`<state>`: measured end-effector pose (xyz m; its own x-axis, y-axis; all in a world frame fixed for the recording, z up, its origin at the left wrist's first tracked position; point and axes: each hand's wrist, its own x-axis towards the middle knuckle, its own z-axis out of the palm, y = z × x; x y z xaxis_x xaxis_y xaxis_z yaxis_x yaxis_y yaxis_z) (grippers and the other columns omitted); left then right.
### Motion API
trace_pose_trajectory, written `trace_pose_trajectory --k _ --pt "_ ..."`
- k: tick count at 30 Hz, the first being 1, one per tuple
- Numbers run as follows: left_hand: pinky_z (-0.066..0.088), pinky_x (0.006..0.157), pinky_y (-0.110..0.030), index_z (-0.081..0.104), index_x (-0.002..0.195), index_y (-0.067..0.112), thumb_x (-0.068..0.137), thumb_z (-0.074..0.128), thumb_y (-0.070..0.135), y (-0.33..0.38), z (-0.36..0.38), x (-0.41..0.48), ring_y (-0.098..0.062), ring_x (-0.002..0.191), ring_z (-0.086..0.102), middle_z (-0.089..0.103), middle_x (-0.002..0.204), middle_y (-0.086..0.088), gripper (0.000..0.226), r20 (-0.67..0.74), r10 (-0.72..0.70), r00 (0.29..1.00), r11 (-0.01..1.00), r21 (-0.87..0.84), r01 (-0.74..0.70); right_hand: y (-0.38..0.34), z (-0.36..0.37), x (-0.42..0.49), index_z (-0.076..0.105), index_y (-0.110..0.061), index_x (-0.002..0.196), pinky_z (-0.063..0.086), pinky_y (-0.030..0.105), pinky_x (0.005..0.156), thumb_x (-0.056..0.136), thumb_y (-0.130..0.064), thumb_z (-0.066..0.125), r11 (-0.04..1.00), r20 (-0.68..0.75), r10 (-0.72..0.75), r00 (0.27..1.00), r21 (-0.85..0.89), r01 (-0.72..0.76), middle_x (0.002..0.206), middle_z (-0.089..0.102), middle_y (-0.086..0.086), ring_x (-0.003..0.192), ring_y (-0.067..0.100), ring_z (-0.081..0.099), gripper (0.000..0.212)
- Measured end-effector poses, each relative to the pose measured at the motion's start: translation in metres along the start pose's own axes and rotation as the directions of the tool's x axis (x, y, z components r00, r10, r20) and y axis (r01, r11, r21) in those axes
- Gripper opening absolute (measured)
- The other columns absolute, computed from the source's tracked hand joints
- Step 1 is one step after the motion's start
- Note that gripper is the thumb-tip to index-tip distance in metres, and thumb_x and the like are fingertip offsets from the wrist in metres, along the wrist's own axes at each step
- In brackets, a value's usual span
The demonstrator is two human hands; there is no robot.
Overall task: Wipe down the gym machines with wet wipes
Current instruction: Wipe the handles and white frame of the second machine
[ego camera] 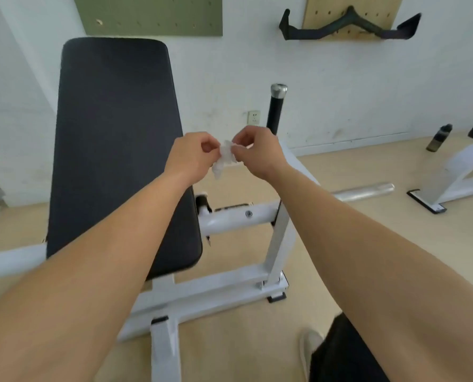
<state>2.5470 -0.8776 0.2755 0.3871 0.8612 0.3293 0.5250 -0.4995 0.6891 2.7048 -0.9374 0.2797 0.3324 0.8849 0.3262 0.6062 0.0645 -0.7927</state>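
Hands: A person's left hand (192, 155) and right hand (257, 150) meet in mid-air at the centre of the view, both bare forearms reaching forward.
Wet wipe: A small, crumpled white wet wipe (224, 159) hangs between the two hands, off the right edge of the bench pad and touching no surface.
Left fingers: The left fingers (210, 146) are curled, with thumb and fingertips pinching the wipe's left side.
Right fingers: The right fingers (239, 144) are curled the same way and pinch the wipe's top right side.
Bench pad: A long black bench pad (114, 133) runs away from the camera, below and to the left of the hands.
Frame: A white steel frame (235, 216) carries the pad and stands on the light floor (367, 244).
Post: A black post with a chrome cap (276, 106) rises just behind the right hand.
Floor: A silver bar (364, 191) lies to the right of the frame; a dark bottle (439, 137) stands by the wall; a second white bench (461, 172) sits at the right edge.
Wall: A green pegboard (147, 12) hangs above the pad, a wooden pegboard (326, 9) holds a black bar handle (351, 26), and a socket (254, 117) sits low on the wall.
Foreground: A pale shoe (309, 351) shows at the bottom edge.
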Motion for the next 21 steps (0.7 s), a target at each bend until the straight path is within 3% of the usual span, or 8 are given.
trace_pose_trajectory --k 6,12,17,21 --pt "0.05 0.07 -0.021 0.073 0.095 0.023 0.094 0.066 0.028 -0.019 -0.011 0.175 -0.006 0.083 0.064 0.071 0.088 0.01 0.009 -0.032 0.065 0.997 0.995 0.078 -0.062 0.0 0.023 0.184 0.071 -0.015 0.091 0.044 0.019 0.06 0.089 -0.016 0.061 0.999 -0.017 -0.01 1.0 -0.04 0.009 0.091 0.07 -0.005 0.079 0.011 0.06 0.011" --pt "0.051 0.073 -0.025 0.072 0.093 0.027 0.093 0.065 0.025 -0.009 -0.053 0.258 -0.007 0.087 0.064 0.07 0.09 0.012 0.007 0.021 -0.087 0.996 0.988 0.131 0.084 -0.036 0.001 0.276 0.072 -0.016 0.094 0.044 0.019 0.06 0.088 -0.01 0.057 0.993 0.135 0.075 0.988 -0.105 -0.061 0.094 0.069 -0.008 0.08 0.012 0.059 0.018" --pt "0.049 0.071 -0.019 0.073 0.093 0.024 0.092 0.068 0.023 0.089 -0.121 0.304 -0.003 0.083 0.064 0.069 0.087 0.013 0.006 0.05 -0.186 0.981 0.978 0.104 0.18 -0.121 -0.091 0.322 0.074 -0.018 0.099 0.045 0.022 0.059 0.09 -0.012 0.054 0.984 0.246 0.143 0.959 -0.139 -0.112 0.091 0.066 -0.009 0.063 0.004 0.055 0.023" --pt "0.049 0.07 -0.017 0.074 0.092 0.022 0.091 0.069 0.017 0.199 -0.148 0.327 -0.003 0.083 0.065 0.07 0.087 0.013 0.007 0.096 -0.234 0.967 0.972 0.047 0.23 -0.175 -0.18 0.345 0.073 -0.019 0.106 0.046 0.021 0.062 0.088 -0.014 0.056 0.983 0.301 0.175 0.938 -0.103 -0.151 0.104 0.068 -0.007 0.079 0.01 0.062 0.025"
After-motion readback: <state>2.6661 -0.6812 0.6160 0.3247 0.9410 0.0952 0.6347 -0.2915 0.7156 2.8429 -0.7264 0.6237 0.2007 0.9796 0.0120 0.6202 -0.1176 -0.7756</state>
